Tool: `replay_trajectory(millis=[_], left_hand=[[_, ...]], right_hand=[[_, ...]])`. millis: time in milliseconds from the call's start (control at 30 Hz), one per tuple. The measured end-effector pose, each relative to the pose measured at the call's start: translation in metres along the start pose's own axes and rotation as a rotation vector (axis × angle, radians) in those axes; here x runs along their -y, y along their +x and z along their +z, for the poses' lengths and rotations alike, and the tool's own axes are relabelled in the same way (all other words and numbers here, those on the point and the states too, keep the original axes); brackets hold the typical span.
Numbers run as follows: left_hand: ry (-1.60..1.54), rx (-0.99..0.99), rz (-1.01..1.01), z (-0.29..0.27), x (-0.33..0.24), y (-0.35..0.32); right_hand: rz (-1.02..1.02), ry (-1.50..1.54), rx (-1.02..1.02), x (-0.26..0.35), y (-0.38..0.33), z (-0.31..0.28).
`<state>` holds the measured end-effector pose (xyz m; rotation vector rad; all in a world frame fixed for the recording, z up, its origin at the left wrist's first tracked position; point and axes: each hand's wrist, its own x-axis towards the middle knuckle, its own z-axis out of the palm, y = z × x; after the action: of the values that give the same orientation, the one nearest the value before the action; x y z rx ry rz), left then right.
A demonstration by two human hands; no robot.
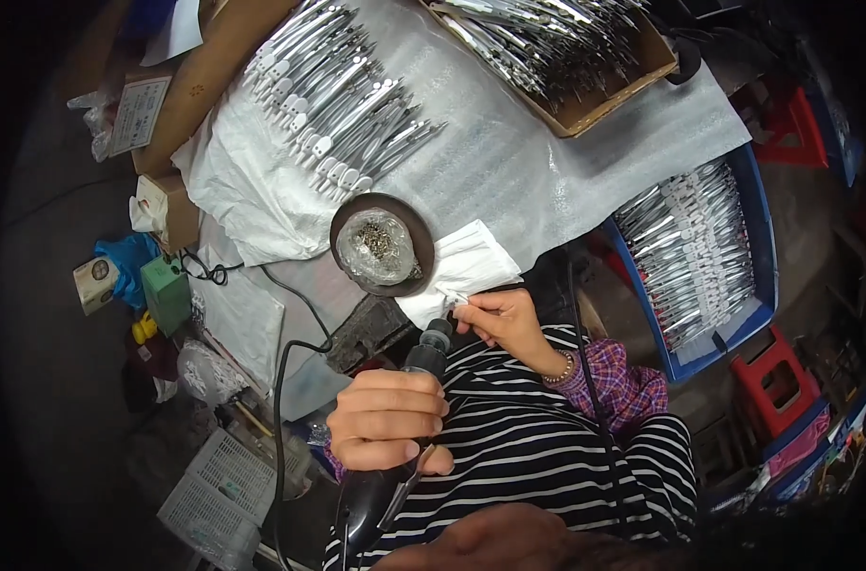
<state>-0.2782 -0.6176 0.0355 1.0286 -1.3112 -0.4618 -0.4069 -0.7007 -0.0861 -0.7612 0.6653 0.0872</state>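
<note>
My left hand (385,419) is wrapped round a black power drill (427,356), whose chuck points away from me toward the table edge. Just beyond the chuck, my right hand (507,328) pinches something small between thumb and fingertips; I cannot make out its kind. A folded white cloth (476,262) lies on the table behind those fingertips. Left of the cloth stands a round brown dish (345,214), holding a clear plastic bag (361,262) of tiny metal parts. Farther back, slim silver drawing compasses (357,105) with white heads lie in slanting rows.
An open cardboard box (585,122) heaped with silver compasses sits at the far right. Beside the table stands a blue crate (675,366) packed with more, near a red stool (773,381). A black cable (282,409) loops down on the left, by a green box (165,290).
</note>
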Motion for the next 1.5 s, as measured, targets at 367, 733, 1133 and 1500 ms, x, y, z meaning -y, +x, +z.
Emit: replay_trajectory(millis=[367, 733, 1133, 1500], left_hand=[[-0.018, 0.011, -0.021, -0.002, 0.0017, -0.0005], [-0.04, 0.019, -0.038, -0.0048, -0.0007, 0.0043], [0.006, 0.023, -0.002, -0.0025, -0.0019, -0.0013], [-0.007, 0.016, -0.02, -0.0023, -0.0044, -0.0025]], right_hand=[[-0.035, -0.048, -0.012, 0.0007, 0.0006, 0.0007], [-0.053, -0.063, -0.029, 0.0035, 0.0004, 0.0016], [-0.066, -0.069, -0.025, 0.0009, 0.0012, 0.0014], [-0.069, -0.047, -0.027, -0.0023, 0.0008, 0.0021]])
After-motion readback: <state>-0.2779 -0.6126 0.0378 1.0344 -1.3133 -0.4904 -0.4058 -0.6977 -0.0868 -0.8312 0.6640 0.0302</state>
